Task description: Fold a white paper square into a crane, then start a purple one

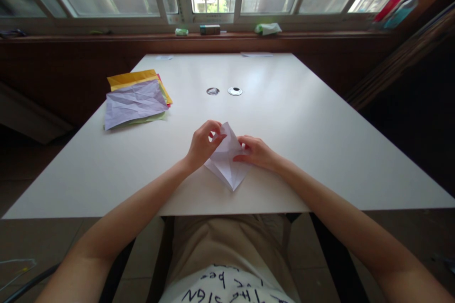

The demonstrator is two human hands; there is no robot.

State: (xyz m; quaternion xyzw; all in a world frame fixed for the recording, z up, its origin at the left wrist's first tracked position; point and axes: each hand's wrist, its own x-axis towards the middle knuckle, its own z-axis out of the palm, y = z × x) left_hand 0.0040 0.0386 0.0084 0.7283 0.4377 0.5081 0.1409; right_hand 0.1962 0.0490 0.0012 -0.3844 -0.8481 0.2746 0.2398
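Observation:
A folded white paper (227, 163), diamond-shaped with creases, lies on the white table (302, 151) near its front edge. My left hand (203, 144) pinches the paper's upper left flap, fingers curled and lifting it. My right hand (256, 152) rests on the paper's right side, with fingers pressed down flat on it, holding it against the table.
A stack of coloured sheets (137, 98) lies at the table's left, a crumpled lilac sheet on top, yellow beneath. Two round cable holes (224, 91) sit in the table's middle. Small items stand on the window sill (213, 30) behind. A dark wall runs along the right.

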